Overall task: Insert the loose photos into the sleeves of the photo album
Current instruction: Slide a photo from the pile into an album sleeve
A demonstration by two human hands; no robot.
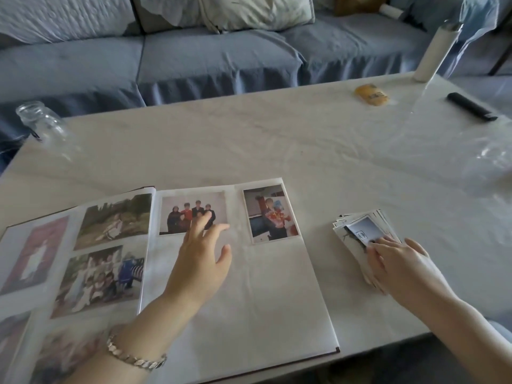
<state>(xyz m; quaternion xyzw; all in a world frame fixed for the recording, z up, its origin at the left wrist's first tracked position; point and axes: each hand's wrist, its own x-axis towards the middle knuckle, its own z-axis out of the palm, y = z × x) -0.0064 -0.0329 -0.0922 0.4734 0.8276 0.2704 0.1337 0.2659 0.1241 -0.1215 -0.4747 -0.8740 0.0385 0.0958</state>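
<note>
Here the album (249, 300) lies open at the worktop's (277, 139) near edge; the left hand (199, 261) is over its right page, fingers (219, 228) spread wide. The right hand (401, 261) presses straight fingers on the photos (360, 225) just beside. The yellow pack's (371, 95) label is unreadable.

One photo album (249, 314) is lying open, lower left. Its right page is carrying two photos: group shot (192, 212), portrait (270, 213). Its left page is showing three clear ones: red print (33, 253), landscape (113, 220), crowd shot (99, 281); more are blurring out bottom left, uncountable. One loose stack (365, 228) is sitting center right, sheets uncountable. Two hands are showing: left hand (199, 261), right hand (401, 261). One bracelet (135, 356), one glass jar (41, 120), one white bottle (437, 51), one yellow object (371, 94) and one black bar (471, 106) are also showing.
</note>
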